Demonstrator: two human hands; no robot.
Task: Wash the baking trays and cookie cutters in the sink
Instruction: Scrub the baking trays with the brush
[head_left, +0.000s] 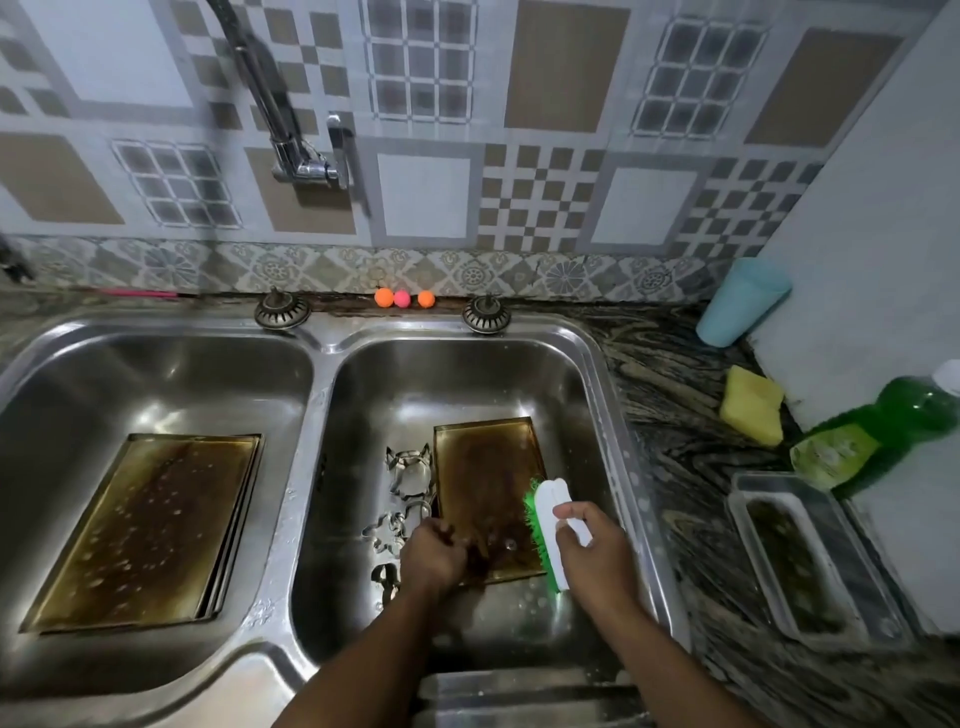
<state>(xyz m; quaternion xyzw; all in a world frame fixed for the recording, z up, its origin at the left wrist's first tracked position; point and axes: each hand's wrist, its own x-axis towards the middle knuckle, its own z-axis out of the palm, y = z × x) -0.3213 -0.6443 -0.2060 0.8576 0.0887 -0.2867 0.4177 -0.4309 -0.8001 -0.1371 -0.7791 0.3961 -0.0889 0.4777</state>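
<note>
Tray (483, 467): lies flat on the floor of the sink's (322, 358) right basin; brown baked-on film over the whole face.
Brush (545, 525): at tray's right edge, near end; green bristles face the tray, white back faces out.
R hand (592, 551): wrapped round the brush handle, thumb on top; firm hold.
L hand (431, 545): at tray's near-left corner, fingers curled, blurred; can't tell if it grips the rim or only presses on it.
Step, prob.: scrub the tray face w/ the brush.
Do it well: pin the near-left corner hard so the tray doesn't skate; lay bristles flat, not on edge; short overlapping strokes, near end to far; extra passes along rim & corners, where the film looks darkest.
Cutters (410, 467): just left of tray, on the basin floor, several in a row. Mind the L hand's knuckles, and don't shove the tray onto them.
2nd tray (150, 525): well left of tray, in the other basin, wet w/ droplets, as brown.
Soap (883, 431): green bottle well right of tray, on the counter; add some if the film won't lift.
Sponge (753, 410): right of tray, beyond the rim; softer option for a final wipe.
Tap (306, 166): far-left of tray, on the wall; no stream visible.
</note>
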